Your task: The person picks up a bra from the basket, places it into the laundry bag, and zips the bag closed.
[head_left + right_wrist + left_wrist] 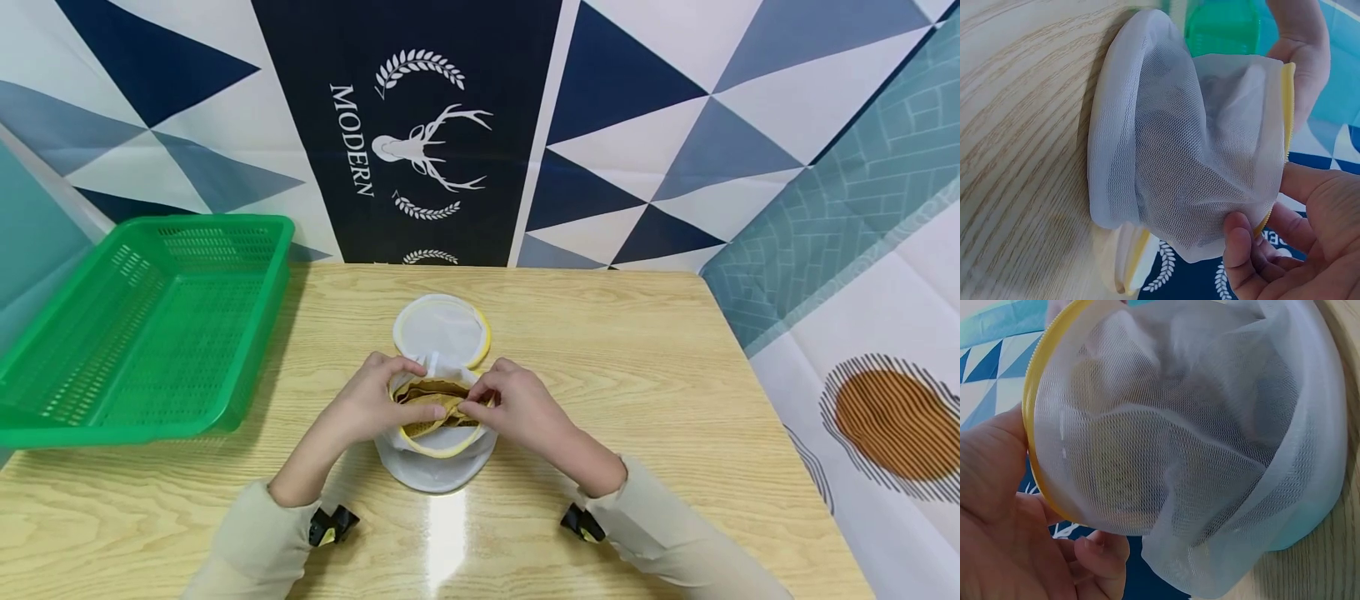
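A white mesh laundry bag with a yellow zip edge stands upright, its round lid folded back on the far side. Inside its mouth lies bunched mustard-yellow fabric, faintly visible through the mesh; its kind cannot be told. My left hand grips the left side of the rim, thumb reaching over the opening onto the fabric. At the right side, my right hand holds the rim, with thumb and forefinger close together over the fabric. In the right wrist view, curled fingers press the outer mesh.
A green plastic basket stands at the left of the wooden table. Behind the table hangs a patterned cloth with triangles and a deer emblem. Small black devices sit at both wrists.
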`<action>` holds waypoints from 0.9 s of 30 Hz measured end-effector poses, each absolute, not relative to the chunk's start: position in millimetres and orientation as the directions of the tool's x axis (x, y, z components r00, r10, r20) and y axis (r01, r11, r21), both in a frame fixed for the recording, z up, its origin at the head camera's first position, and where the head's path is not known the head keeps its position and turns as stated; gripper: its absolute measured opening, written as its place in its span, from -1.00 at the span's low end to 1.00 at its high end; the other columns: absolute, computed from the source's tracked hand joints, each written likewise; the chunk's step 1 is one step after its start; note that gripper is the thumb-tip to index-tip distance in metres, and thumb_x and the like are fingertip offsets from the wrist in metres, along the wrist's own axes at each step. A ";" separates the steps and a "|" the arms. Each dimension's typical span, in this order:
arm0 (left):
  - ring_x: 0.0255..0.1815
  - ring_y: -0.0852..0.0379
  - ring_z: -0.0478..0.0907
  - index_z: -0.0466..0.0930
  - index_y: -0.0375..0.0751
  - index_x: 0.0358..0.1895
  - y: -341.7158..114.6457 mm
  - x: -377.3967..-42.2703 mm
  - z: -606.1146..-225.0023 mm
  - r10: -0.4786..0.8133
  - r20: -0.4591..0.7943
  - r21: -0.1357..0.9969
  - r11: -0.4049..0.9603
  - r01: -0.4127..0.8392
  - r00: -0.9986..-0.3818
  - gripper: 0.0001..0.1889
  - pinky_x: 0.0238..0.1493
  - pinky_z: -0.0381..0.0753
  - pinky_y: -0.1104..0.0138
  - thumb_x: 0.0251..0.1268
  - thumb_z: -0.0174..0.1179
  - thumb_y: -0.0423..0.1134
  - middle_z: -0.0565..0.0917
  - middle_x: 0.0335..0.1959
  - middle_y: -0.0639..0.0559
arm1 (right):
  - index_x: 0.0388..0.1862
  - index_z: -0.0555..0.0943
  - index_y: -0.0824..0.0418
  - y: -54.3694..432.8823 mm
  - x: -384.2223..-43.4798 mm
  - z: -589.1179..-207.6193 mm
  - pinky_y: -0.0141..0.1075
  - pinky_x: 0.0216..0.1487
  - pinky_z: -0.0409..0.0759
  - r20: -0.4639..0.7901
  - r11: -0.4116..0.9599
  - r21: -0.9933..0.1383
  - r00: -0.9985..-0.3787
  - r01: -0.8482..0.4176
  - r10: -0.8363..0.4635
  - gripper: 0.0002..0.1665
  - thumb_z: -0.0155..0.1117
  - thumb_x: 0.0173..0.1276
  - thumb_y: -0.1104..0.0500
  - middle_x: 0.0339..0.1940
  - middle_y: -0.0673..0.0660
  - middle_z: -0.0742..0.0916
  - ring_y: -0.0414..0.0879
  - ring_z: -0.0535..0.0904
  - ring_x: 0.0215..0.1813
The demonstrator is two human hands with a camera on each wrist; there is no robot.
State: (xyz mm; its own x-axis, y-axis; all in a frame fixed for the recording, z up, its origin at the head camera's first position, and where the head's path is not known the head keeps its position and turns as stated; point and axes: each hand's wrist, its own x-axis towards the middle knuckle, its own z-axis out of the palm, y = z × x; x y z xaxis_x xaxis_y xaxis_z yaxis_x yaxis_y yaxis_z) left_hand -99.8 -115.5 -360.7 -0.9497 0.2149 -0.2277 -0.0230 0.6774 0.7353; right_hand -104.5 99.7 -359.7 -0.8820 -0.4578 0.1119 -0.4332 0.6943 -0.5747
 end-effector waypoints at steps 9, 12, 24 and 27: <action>-0.17 0.06 0.39 0.58 0.04 -0.01 -111.6 -97.7 -362.9 0.190 -0.190 0.656 0.754 0.019 -0.963 -0.46 -0.26 0.39 0.31 -0.14 0.45 0.10 0.42 -0.12 -0.07 | -0.10 0.68 0.14 101.0 -102.9 -361.0 -0.49 -0.46 0.42 0.121 0.651 -0.597 -0.855 -0.468 -0.504 -0.65 0.40 0.15 0.04 -0.32 0.04 0.60 -0.27 0.41 -0.45; -0.15 0.07 0.38 0.58 0.05 -0.03 -109.5 -97.4 -362.0 0.189 -0.181 0.645 0.764 0.029 -0.965 -0.50 -0.25 0.38 0.31 -0.11 0.44 0.06 0.43 -0.13 -0.05 | 0.04 0.63 0.11 101.2 -102.3 -360.7 -0.50 -0.49 0.42 0.112 0.644 -0.592 -0.841 -0.485 -0.529 -0.56 0.38 0.17 0.04 -0.26 0.06 0.60 -0.29 0.40 -0.46; -0.21 0.07 0.33 0.59 0.04 -0.05 -104.3 -93.6 -358.6 0.196 -0.159 0.603 0.795 0.062 -0.968 -0.54 -0.36 0.30 0.36 -0.09 0.45 0.01 0.41 -0.23 0.01 | 0.10 0.60 0.15 94.2 -103.4 -362.3 -0.46 -0.42 0.39 0.053 0.712 -0.520 -0.850 -0.472 -0.524 -0.52 0.29 0.25 -0.03 -0.22 0.09 0.62 -0.21 0.41 -0.42; -0.21 0.07 0.34 0.59 0.06 -0.05 -104.2 -93.2 -359.1 0.196 -0.153 0.593 0.802 0.068 -0.969 -0.53 -0.37 0.31 0.36 -0.11 0.45 0.03 0.42 -0.21 0.02 | 0.00 0.66 0.10 93.8 -103.5 -363.4 -0.46 -0.41 0.40 0.058 0.713 -0.502 -0.842 -0.489 -0.537 -0.63 0.30 0.25 -0.01 -0.23 0.06 0.62 -0.21 0.45 -0.40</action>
